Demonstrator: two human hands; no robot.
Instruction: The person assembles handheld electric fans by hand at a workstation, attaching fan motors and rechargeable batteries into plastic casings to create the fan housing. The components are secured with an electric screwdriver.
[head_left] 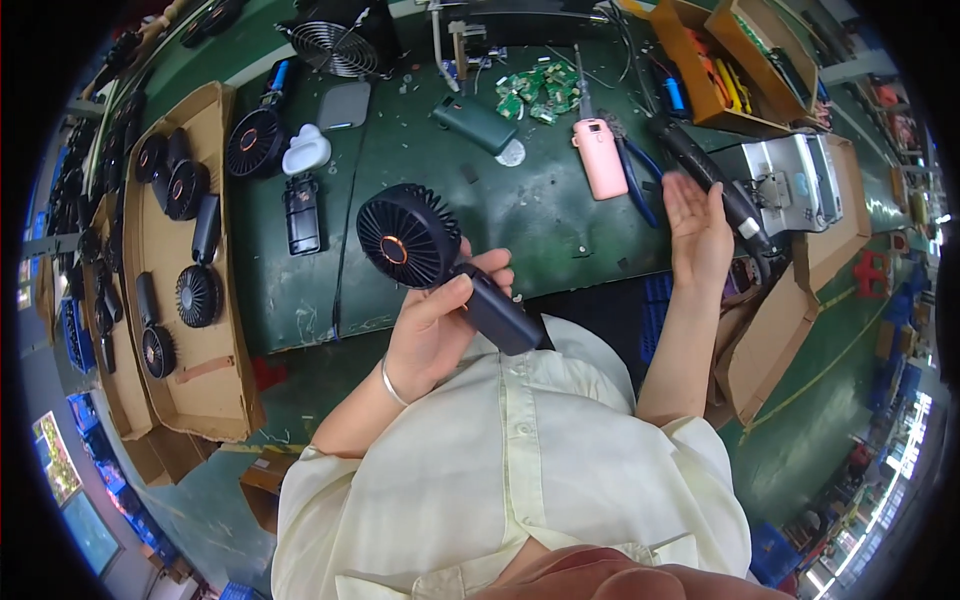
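A black handheld fan [408,236] is tilted in front of my chest, its round bladed head up to the left and its handle slanting down to the right. My left hand [440,315] is closed round the handle, with the thumb on its front. Off to the right, my right hand [697,232] is raised with palm showing and fingers apart, holding nothing. Close beside its fingers are a black electric screwdriver [705,170] and blue-handled pliers [637,180]. A pink handheld device [600,160] lies left of the pliers.
Cardboard trays [222,330] with several black fans line the left side. On the green bench [400,130] lie green circuit boards [540,90], a dark green case [475,122], a white cloud-shaped part [307,150] and another fan [256,142]. A metal fixture [790,185] and cardboard bins [720,60] stand right.
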